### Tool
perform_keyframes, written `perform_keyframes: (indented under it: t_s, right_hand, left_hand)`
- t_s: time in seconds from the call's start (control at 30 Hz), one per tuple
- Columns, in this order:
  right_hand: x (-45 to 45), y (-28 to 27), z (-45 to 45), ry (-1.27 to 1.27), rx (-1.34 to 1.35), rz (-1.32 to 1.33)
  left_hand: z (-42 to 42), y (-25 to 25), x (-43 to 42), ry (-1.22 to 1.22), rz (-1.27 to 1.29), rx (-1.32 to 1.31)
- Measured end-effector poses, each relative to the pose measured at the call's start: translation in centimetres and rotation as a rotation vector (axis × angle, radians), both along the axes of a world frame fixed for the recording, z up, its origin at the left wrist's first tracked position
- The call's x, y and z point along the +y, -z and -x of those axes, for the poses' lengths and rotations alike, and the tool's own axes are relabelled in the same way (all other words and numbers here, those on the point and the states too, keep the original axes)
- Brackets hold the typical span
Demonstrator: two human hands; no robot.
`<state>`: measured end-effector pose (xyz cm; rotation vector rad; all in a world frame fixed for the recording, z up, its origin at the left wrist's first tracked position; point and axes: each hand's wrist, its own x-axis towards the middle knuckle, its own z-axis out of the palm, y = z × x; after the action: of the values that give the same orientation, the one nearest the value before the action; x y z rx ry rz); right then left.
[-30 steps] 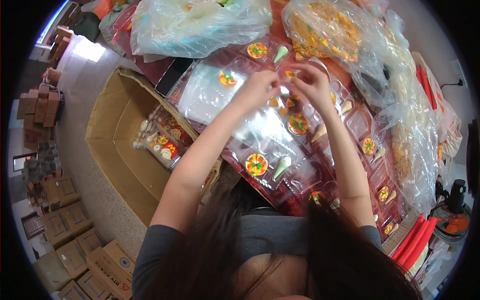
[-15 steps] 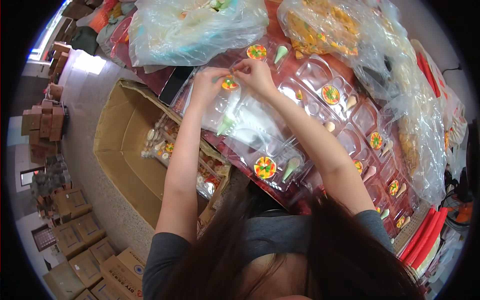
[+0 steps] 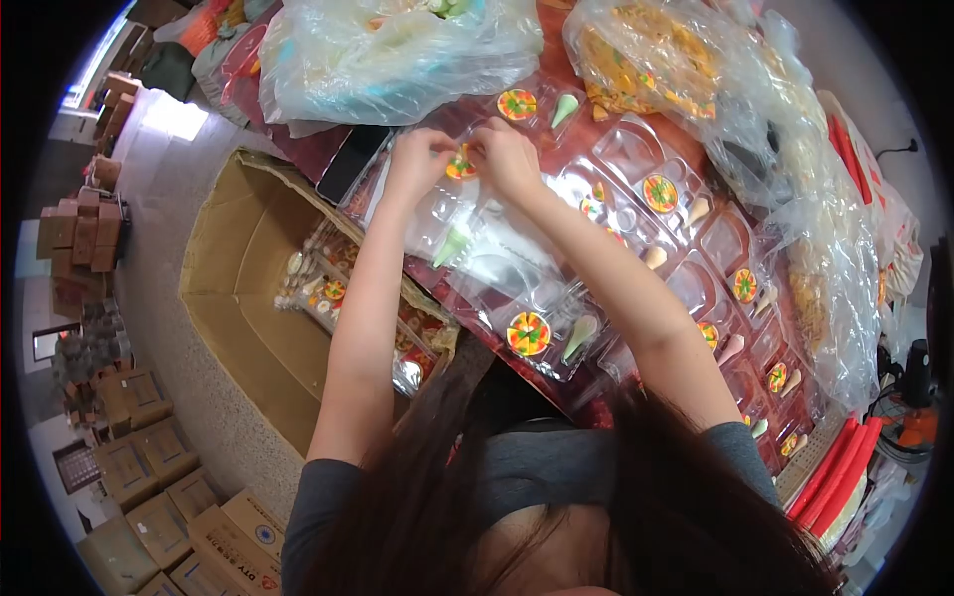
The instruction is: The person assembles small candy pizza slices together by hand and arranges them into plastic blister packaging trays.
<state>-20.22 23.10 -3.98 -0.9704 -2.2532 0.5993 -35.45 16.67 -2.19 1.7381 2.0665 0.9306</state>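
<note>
A small round toy pizza (image 3: 460,165), orange, yellow and green, lies in a clear plastic tray (image 3: 477,260). My left hand (image 3: 417,162) is at its left edge, thumb and fingers pinched together; whatever they hold is hidden. On the other side, my right hand (image 3: 505,156) has its fingers closed at the pizza's right edge, touching it. Lower in the same tray area is a pale green toy ice cream cone (image 3: 452,246). Nearer to me, another toy pizza (image 3: 529,334) sits beside a green cone (image 3: 579,338).
More clear trays with toy pizzas (image 3: 660,194) and cones cover the red table to the right. Large plastic bags (image 3: 397,65) stand at the back, one holding yellow pieces (image 3: 651,60). A dark phone-like slab (image 3: 355,159) lies left. An open cardboard box (image 3: 234,268) holds packed toys.
My fingertips have moved down from just above the toy pizza to its edges, hands slightly apart. An orange bit between the fingertips earlier is no longer seen there. The view has shifted slightly.
</note>
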Motion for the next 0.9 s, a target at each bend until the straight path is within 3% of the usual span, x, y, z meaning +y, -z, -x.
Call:
perform_keyframes:
  t_s: [0.1,0.37,0.43,0.5,0.63,0.77,0.9]
  right_hand:
    - [-0.3,0.0,0.4,0.012,-0.037,-0.008]
    - [-0.6,-2.7,-3.8,-0.025,-0.008,-0.130]
    - [-0.3,-4.1,-7.8,0.068,-0.072,-0.171]
    - [0.5,-4.6,-11.9,0.086,-0.353,-0.106]
    - [1.3,-3.7,-15.5,-0.010,-0.511,-0.205]
    - [1.1,-3.3,-15.8,-0.119,-0.464,-0.556]
    - [1.3,-3.2,-15.8,-0.108,-0.524,-0.517]
  left_hand:
    - [0.3,-0.5,0.6,-0.019,0.173,-0.012]
    - [0.3,0.4,1.0,0.102,-0.014,0.061]
    - [0.6,-0.1,0.0,0.063,-0.032,0.048]
    - [0.5,-0.9,-0.4,0.013,-0.007,0.049]
    - [-0.9,-1.9,-0.5,-0.061,0.070,0.051]
    - [-1.5,-1.9,-1.2,-0.045,-0.196,0.093]
    - [-3.4,-3.7,-3.3,-0.042,-0.235,0.009]
